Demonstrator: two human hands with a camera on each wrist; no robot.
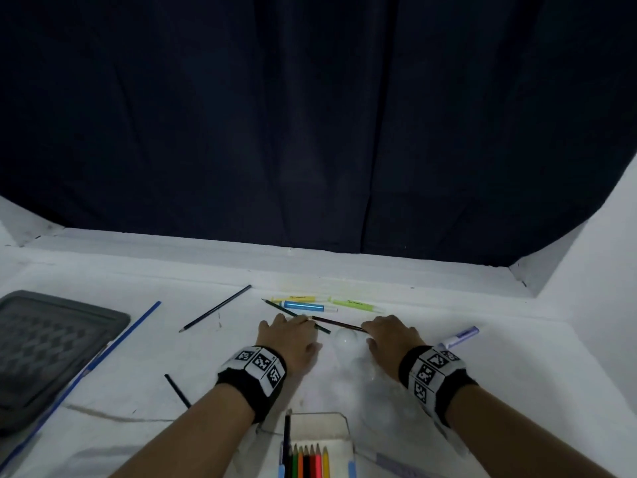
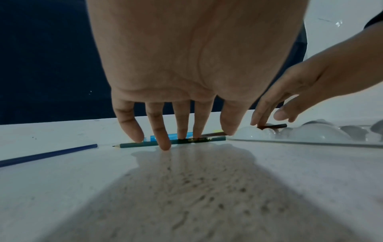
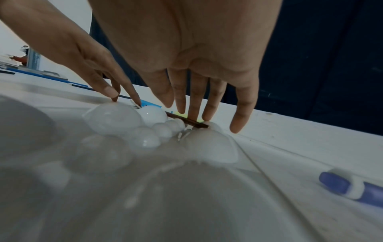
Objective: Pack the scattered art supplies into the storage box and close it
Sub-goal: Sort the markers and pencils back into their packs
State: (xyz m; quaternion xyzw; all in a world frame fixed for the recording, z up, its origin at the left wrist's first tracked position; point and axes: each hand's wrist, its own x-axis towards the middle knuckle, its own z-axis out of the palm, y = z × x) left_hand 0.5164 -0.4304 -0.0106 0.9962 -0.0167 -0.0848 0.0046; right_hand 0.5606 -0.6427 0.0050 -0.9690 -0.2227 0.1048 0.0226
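Note:
My left hand [image 1: 293, 326] lies flat on the white table with straight fingers [image 2: 163, 140] pressing a dark green pencil [image 2: 150, 143] [image 1: 322, 328]. My right hand [image 1: 382, 331] reaches forward with straight fingers [image 3: 194, 109] that touch a brown pencil [image 3: 186, 120] [image 1: 339, 324]. That pencil rests across the far edge of a clear plastic palette [image 1: 346, 339] [image 3: 116, 119] between the hands. An open cardboard box [image 1: 320, 426] with several coloured pencils sits at the near edge. Neither hand holds anything.
Yellow [image 1: 296, 298], blue [image 1: 303, 306] and green [image 1: 355, 304] markers lie just beyond the hands. A purple marker [image 1: 462, 336] lies to the right. A black pencil [image 1: 215, 308], a short dark pencil [image 1: 177, 391] and a dark grey tray [image 1: 51, 350] are on the left. A dark curtain hangs behind.

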